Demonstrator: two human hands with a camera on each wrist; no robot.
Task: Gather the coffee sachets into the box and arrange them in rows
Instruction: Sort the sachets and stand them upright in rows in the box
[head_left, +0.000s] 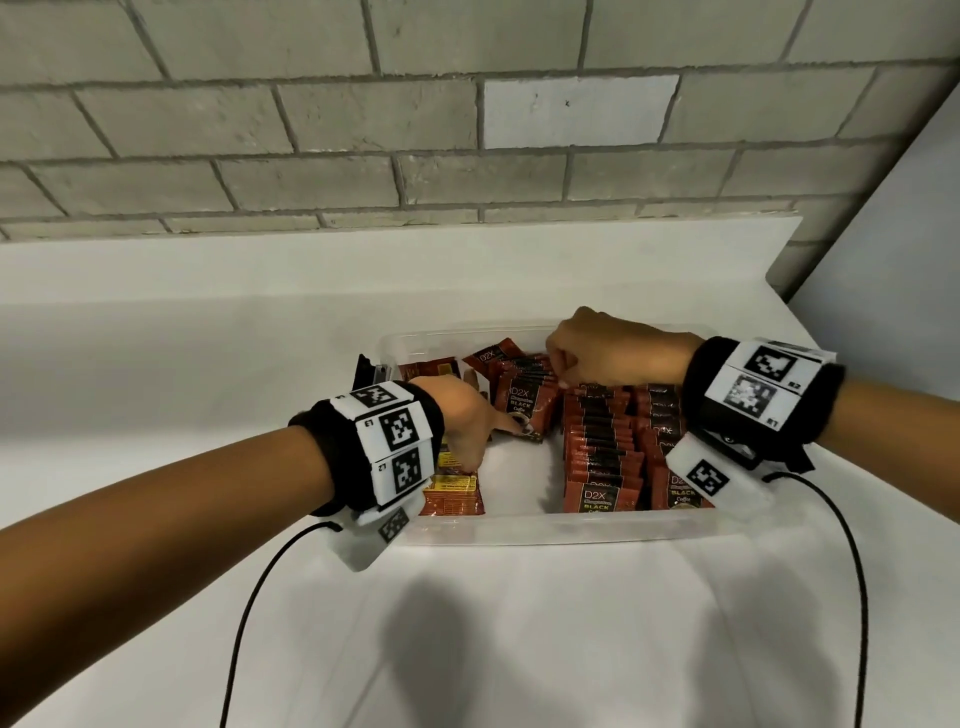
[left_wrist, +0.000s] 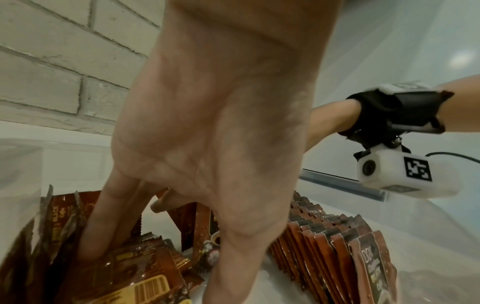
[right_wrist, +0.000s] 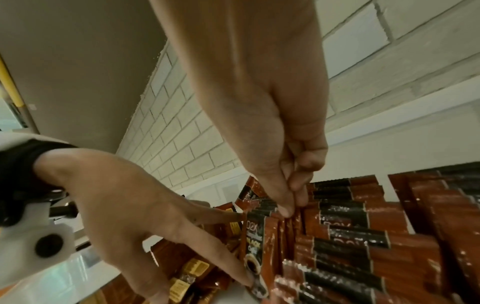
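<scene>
Coffee sachets (head_left: 602, 457): red-brown with black bands, most already inside clear plastic box (head_left: 519, 535) on white counter (head_left: 208, 364); two upright rows filed along right side of box, a third short row (head_left: 524, 395) forming at back centre, a loose heap (head_left: 452, 493) lying flat at left, some showing yellow barcode panels. Left hand (head_left: 462, 415): fingers spread and nearly straight, thumb steadying front face of short row, other fingertips down among loose heap (nothing visibly gripped). Right hand (head_left: 597, 353): thumb and forefinger pinched on top edges of sachets at back of short row, remaining fingers curled. Step in hand, as judged: squaring and tightening third row, gathering apparently finished, none seen on counter outside box (a dark item beyond far-left corner, unidentifiable). Next move, likely: lift flat sachets from heap, turn upright, slot into front of short row while supporting it against toppling; light pressure advisable, foil packs slippery and prone to fanning.
</scene>
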